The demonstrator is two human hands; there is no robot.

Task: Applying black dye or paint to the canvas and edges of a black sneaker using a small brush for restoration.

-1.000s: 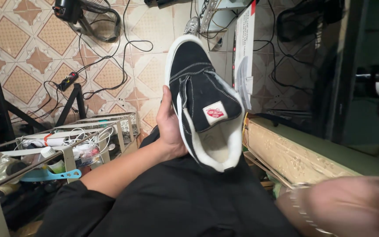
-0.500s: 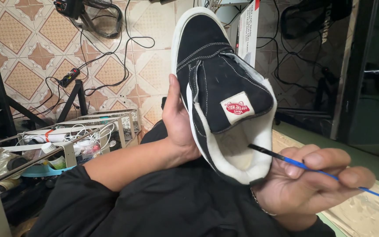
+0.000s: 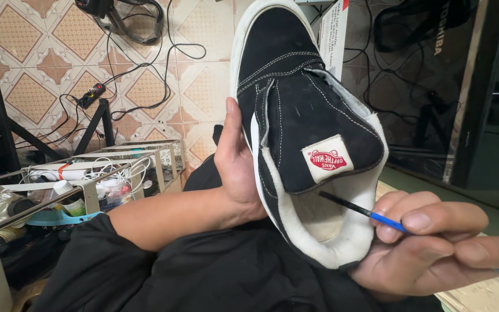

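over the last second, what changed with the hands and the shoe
The right hand came up from the lower right holding a thin blue brush, whose dark tip now reaches into the opening of the black and white shoe. The shoe tilted a little closer. The left hand kept its grip on the shoe's side.

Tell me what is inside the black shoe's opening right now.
Inside the black shoe, a pale lining and insole show. The dark tip of the thin blue brush, held by the right hand, reaches in. The tongue covers the toe end. The left hand grips the shoe's side.
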